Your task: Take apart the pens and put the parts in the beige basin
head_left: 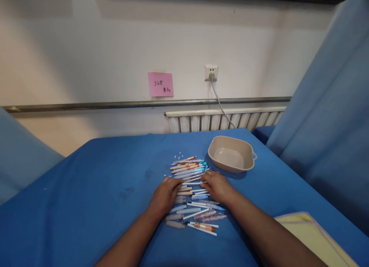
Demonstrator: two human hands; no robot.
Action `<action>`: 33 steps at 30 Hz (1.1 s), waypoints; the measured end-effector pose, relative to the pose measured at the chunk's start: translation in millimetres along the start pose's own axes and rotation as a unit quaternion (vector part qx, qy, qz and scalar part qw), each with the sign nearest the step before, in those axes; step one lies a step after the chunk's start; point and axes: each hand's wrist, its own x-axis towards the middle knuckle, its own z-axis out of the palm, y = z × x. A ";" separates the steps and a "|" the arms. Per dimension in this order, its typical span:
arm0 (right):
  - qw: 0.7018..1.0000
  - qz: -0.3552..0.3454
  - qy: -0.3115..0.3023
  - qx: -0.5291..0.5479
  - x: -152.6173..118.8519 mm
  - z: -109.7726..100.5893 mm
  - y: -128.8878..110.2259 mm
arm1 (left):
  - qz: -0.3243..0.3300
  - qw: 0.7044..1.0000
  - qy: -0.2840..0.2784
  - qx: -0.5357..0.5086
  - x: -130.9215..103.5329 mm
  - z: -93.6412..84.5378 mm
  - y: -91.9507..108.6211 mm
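Note:
My left hand [165,193] and my right hand [218,185] rest over a spread of pen parts in the middle of the blue-covered table. A thin white stick [191,183], like a pen refill, runs between them, its ends at the fingertips of both hands, which are closed. Beyond the hands lie whole pens [188,171], several with blue or orange-brown parts. Nearer me are loose pale blue pen barrels [188,211], more white sticks [201,229] and a patterned pen barrel [215,218]. My fingers hide some of the parts beneath them.
A beige plastic basin [230,168] stands at the back right. A folded yellow cloth [314,236] lies at the right front. Small white bits [180,155] are scattered behind the pens. Blue curtains [325,117] hang at both sides; a radiator [201,123] is behind the table.

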 end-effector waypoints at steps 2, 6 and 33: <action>1.000 0.003 -0.005 -0.004 -2.3 -4.8 4.9 | 0.002 1.000 -0.003 -0.002 -2.0 -3.7 -2.3; 1.000 -0.006 0.021 0.011 -0.3 -5.6 4.1 | 0.027 0.999 -0.020 -0.022 -4.2 -4.7 0.9; 1.000 0.016 -0.002 -0.018 10.1 4.8 -16.7 | 0.037 0.998 0.059 -0.011 -3.1 2.4 -1.4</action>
